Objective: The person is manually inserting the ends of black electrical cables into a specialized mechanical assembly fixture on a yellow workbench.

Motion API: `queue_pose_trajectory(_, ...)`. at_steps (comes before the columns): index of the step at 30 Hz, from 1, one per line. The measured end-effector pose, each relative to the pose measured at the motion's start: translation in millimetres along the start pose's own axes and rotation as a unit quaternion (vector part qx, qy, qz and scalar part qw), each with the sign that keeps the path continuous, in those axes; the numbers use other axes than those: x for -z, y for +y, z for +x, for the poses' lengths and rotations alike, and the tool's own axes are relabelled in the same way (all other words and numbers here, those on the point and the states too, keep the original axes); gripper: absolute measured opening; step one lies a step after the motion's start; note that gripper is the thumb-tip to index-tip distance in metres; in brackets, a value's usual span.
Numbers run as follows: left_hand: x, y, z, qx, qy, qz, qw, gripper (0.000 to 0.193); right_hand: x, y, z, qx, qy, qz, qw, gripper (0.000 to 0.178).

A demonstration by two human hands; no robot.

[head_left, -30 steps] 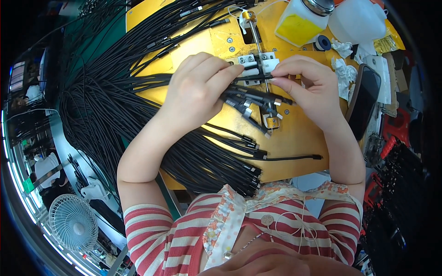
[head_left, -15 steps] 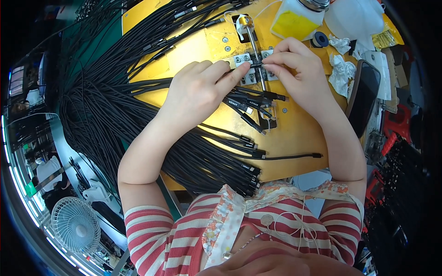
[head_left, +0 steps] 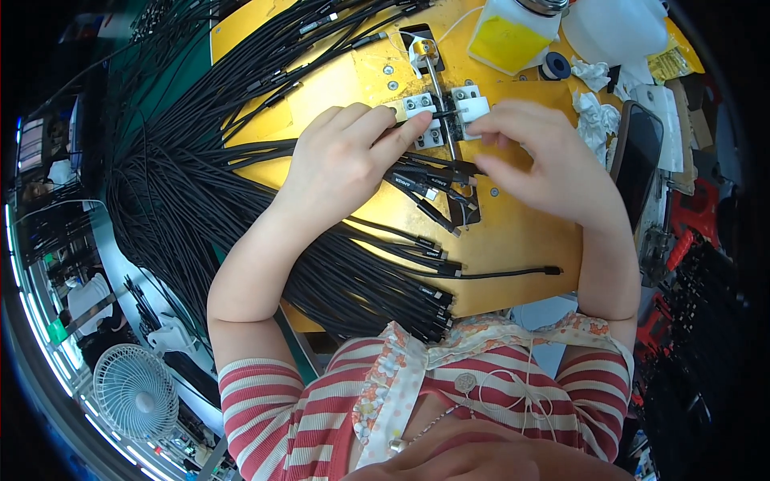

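Note:
A small metal clamping fixture (head_left: 423, 138) with white-topped blocks is fixed to the yellow worktop. A metal rod (head_left: 437, 86) runs lengthwise through its middle. My left hand (head_left: 341, 156) is closed on a black cable (head_left: 443, 115), its index finger extended along the end that lies across the fixture. At the fixture's right side, beside a white block (head_left: 473, 110), my right hand (head_left: 533, 156) has thumb and fingers apart with nothing visible between them. Several black cable connectors (head_left: 429, 180) lie just below the fixture, close to my right thumb.
Thick bundles of black cables (head_left: 184, 192) cover the left side. At the back right stand a jar with a yellow label (head_left: 509, 36), a white container (head_left: 613, 32) and a small spool (head_left: 555, 66). Crumpled tissue (head_left: 595, 120) and a phone (head_left: 639, 148) lie along the right edge.
My right hand has let go of the cable end at the fixture, moved slightly right and down, and spread its fingers. A white block now shows there. My left hand has hardly moved.

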State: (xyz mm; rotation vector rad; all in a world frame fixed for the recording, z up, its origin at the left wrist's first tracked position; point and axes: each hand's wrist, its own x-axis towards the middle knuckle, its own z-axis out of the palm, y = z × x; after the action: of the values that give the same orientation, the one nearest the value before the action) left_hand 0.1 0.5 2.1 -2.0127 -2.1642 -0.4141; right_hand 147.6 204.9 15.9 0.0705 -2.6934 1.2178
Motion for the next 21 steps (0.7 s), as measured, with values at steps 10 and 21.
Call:
queue_pose_trajectory(10, 4, 8, 2, 0.031, 0.006, -0.020, 0.999, 0.046, 2, -2, 0, 0.117, 0.055, 0.003, 0.992, 0.010)
queue_pose_trajectory(21, 22, 3, 3, 0.068, 0.005, -0.120, 0.990, 0.048, -18, 0, 6, 0.045, 0.118, 0.192, 0.973, 0.011)
